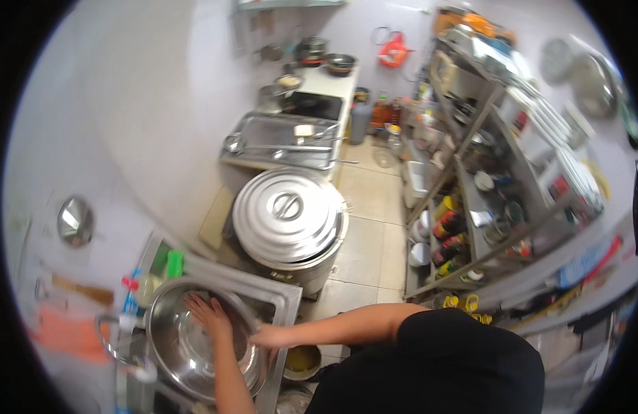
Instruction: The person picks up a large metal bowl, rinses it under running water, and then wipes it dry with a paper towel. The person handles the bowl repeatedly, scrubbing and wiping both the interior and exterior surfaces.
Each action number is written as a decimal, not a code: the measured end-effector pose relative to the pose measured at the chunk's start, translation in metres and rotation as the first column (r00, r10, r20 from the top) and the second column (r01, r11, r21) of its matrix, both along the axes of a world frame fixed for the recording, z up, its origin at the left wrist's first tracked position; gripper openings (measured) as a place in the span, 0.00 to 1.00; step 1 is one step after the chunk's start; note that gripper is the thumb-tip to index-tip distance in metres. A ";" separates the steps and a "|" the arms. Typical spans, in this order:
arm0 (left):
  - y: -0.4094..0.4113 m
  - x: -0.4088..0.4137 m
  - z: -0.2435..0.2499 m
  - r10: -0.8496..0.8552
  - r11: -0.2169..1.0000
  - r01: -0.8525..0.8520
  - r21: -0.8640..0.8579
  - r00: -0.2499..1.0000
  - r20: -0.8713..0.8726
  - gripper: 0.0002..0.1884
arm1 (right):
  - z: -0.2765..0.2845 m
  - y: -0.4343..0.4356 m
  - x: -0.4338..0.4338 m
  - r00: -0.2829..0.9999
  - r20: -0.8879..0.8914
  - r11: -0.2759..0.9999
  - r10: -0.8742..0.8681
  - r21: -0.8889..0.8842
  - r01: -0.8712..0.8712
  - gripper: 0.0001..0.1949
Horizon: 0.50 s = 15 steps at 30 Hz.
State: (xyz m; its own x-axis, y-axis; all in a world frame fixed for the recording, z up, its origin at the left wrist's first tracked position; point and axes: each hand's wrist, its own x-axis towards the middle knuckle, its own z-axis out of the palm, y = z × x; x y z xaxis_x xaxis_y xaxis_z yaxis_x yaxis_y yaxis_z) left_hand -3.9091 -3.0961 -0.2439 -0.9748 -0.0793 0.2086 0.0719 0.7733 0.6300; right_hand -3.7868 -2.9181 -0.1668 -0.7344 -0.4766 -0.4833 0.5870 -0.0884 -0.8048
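Observation:
A large stainless steel basin [187,344] rests tilted over the metal sink [285,305]. My left hand [210,313] reaches inside it, fingers spread against the inner wall; whether anything lies under the palm cannot be told. The rim nearest my body is gripped by my right hand [269,336], whose fingers are partly hidden. Left of the basin is a curved metal faucet [109,344]. A bright green sponge or cloth [175,264] and a bottle with a red cap [145,290] are by the sink's back edge.
A big lidded steel pot [288,215] stands beyond the sink. Behind it, a counter holds a metal tray [282,137] with ladles. A metal shelf rack [453,160] with bottles and containers lines the right. A pot of yellowish liquid [302,359] sits low beside the sink.

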 end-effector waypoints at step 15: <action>-0.031 0.132 0.104 -0.577 0.598 0.740 -0.309 0.665 0.475 0.20 | -0.024 0.068 -0.071 0.977 -0.148 0.943 -0.155 0.274 0.191 0.35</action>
State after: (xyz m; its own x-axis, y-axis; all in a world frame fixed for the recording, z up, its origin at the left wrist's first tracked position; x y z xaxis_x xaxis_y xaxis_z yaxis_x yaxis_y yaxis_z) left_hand -3.7770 -3.1273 -0.1400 -0.7285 0.6312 -0.2662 0.5534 0.7713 0.3144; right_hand -3.8577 -2.8506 -0.1907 -0.8550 -0.1923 -0.4816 0.4788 0.0639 -0.8756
